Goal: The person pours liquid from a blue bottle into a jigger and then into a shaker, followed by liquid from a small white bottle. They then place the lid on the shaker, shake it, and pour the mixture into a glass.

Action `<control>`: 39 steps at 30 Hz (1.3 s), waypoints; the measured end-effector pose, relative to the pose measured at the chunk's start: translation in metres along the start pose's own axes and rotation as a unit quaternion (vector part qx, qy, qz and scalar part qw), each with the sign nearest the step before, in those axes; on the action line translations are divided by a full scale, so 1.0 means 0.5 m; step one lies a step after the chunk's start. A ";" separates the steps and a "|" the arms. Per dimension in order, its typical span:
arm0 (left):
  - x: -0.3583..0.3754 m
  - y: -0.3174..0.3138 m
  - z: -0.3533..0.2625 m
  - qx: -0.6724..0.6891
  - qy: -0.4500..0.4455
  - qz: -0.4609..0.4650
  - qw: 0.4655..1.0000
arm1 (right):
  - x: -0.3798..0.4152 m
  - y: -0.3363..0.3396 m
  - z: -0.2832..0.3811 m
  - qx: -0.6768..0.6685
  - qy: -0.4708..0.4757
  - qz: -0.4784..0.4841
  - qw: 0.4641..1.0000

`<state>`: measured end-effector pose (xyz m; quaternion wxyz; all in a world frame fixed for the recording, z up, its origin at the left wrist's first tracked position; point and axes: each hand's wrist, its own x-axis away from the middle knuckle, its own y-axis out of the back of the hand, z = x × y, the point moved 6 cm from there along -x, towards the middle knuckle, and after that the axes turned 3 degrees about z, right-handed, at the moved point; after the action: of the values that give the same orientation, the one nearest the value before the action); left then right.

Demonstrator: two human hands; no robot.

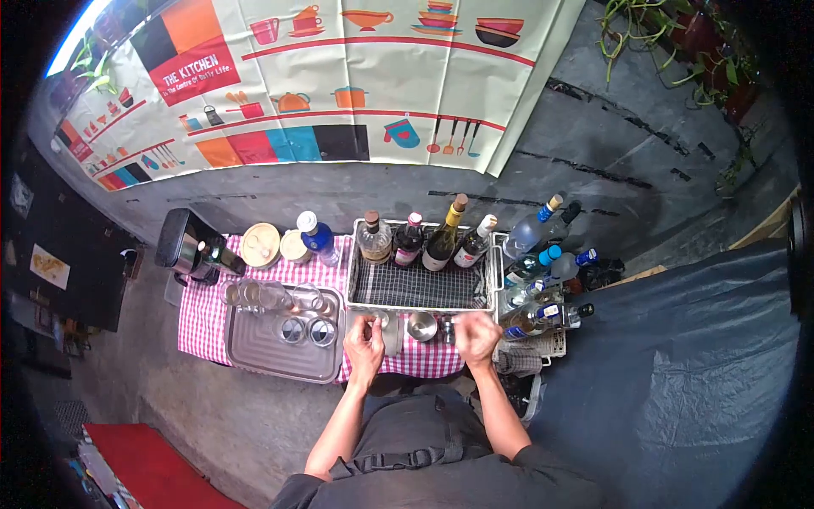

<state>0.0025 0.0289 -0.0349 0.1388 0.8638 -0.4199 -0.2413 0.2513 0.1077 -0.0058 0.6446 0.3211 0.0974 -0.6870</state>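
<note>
My left hand (365,341) is at the front edge of the checked table, fingers curled around a small metal piece (379,319); what the piece is I cannot tell. A tall metal tin (392,336) stands just right of that hand. Beside it sits a steel cup (421,326). My right hand (477,336) is slightly blurred and closed on a small dark object (447,330) next to the cup.
A wire rack (420,287) behind the hands carries several bottles (442,237) along its back. More bottles (534,280) crowd the right end. At the left, a steel tray (280,355) holds glasses and two metal cups. A blue tarp lies to the right.
</note>
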 end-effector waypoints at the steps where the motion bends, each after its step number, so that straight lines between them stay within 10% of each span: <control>1: -0.001 0.002 -0.005 0.009 -0.014 -0.011 1.000 | -0.034 0.022 0.062 0.048 0.006 -0.027 0.998; 20: -0.001 -0.037 0.016 0.051 0.016 0.052 0.997 | -0.109 0.094 0.112 -0.069 0.094 -0.146 0.982; 24: 0.002 -0.040 0.022 0.064 0.034 0.028 0.997 | -0.162 0.069 0.047 -0.068 -0.072 -0.091 0.991; 39: -0.008 -0.005 0.041 -0.002 0.066 -0.053 0.996 | -0.195 -0.024 0.059 -0.111 -0.019 0.046 0.993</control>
<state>-0.0090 0.0325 -0.0522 0.1555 0.8984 -0.3632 -0.1917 0.2273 0.1737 0.0689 0.7091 0.2385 0.1459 -0.6473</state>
